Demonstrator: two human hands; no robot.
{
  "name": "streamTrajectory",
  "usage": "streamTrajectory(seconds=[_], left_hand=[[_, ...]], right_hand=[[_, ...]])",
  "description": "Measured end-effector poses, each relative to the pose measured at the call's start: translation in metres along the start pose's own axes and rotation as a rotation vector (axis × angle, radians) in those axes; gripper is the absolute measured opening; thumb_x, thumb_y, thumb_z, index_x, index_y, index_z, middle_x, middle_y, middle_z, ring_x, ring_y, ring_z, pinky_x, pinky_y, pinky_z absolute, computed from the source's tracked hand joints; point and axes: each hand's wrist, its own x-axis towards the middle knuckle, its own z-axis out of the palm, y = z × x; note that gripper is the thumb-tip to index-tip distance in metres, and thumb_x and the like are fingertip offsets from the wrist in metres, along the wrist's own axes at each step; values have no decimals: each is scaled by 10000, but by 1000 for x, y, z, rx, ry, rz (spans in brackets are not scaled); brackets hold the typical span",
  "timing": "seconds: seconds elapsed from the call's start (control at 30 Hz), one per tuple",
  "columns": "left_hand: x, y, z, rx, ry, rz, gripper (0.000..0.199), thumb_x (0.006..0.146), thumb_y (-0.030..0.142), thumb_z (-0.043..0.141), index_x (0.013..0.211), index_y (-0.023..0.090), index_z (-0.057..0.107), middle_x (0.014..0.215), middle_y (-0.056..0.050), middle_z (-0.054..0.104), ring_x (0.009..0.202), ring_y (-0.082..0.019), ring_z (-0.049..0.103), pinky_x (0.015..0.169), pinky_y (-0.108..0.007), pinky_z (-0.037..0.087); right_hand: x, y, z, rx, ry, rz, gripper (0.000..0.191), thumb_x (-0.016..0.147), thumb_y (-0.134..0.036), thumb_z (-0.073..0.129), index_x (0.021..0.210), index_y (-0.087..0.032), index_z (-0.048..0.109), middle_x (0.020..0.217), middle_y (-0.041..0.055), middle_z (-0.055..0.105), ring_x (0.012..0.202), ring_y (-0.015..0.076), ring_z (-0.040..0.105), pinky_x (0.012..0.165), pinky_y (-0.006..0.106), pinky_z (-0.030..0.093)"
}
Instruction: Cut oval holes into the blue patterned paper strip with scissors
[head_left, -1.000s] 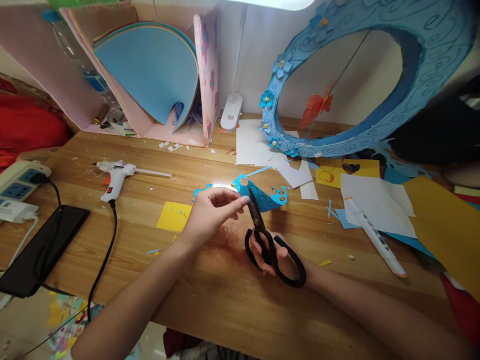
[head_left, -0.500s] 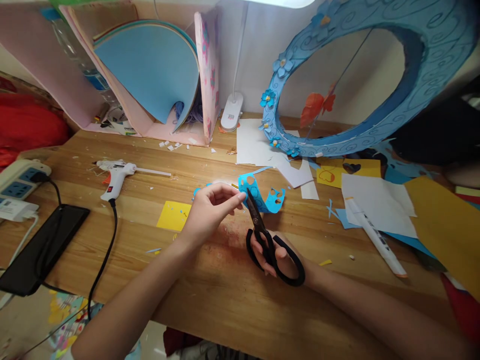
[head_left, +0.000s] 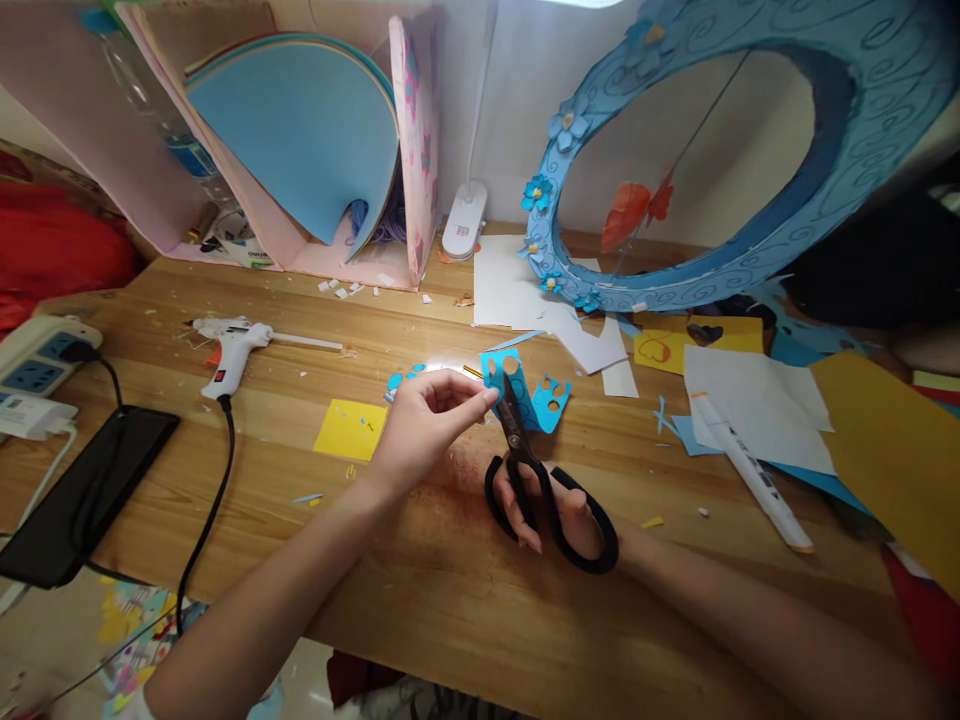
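Observation:
Between thumb and fingers, my left hand [head_left: 431,415] pinches the left edge of a blue paper strip [head_left: 550,408] that has several holes cut in it. My right hand [head_left: 551,510] has its fingers through the handles of black scissors [head_left: 519,440]. The scissors point up and away, with their blades against the paper beside my left fingertips. Part of the strip lies hidden behind the blades. Small blue paper cutouts [head_left: 396,382] lie on the table just beyond my left hand, and a yellow paper square [head_left: 349,430] lies to its left.
A white glue gun [head_left: 238,350] lies at left, its cord running past a black phone [head_left: 90,495] and a power strip [head_left: 45,365]. A blue flowered ring [head_left: 847,190] stands at back right. White paper [head_left: 757,410] and a marker [head_left: 754,475] lie at right.
The scissor handles have spread wider apart and my right fingers have opened with them. The paper strip has turned slightly; my left hand keeps its pinch, shifted slightly right.

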Motion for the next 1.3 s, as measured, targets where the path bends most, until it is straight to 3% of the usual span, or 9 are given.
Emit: streamTrajectory(seconds=[0.23, 0.77, 1.3], left_hand=[[-4, -3, 5, 30, 35, 36, 230, 671, 321, 728, 608, 145, 595, 567, 22, 580, 516, -65, 476, 512, -196, 381], [0, -4, 2, -11, -17, 49, 186, 707, 301, 699, 667, 153, 593, 644, 15, 590, 590, -75, 508, 571, -198, 407], [0, 1, 1, 3, 15, 26, 174, 714, 312, 668, 670, 158, 600, 636, 16, 577, 567, -81, 479, 562, -211, 391]], right_hand=[[1, -3, 3, 13, 24, -3, 697, 659, -859, 376, 805, -183, 466, 507, -61, 446, 332, 62, 323, 341, 208, 306], [1, -2, 0, 15, 43, 30, 651, 651, -832, 443, 764, -190, 452, 412, -91, 422, 303, 58, 310, 342, 183, 291], [2, -7, 4, -51, 74, 39, 662, 629, -852, 436, 713, -195, 431, 398, -92, 392, 275, 53, 287, 297, 181, 229]])
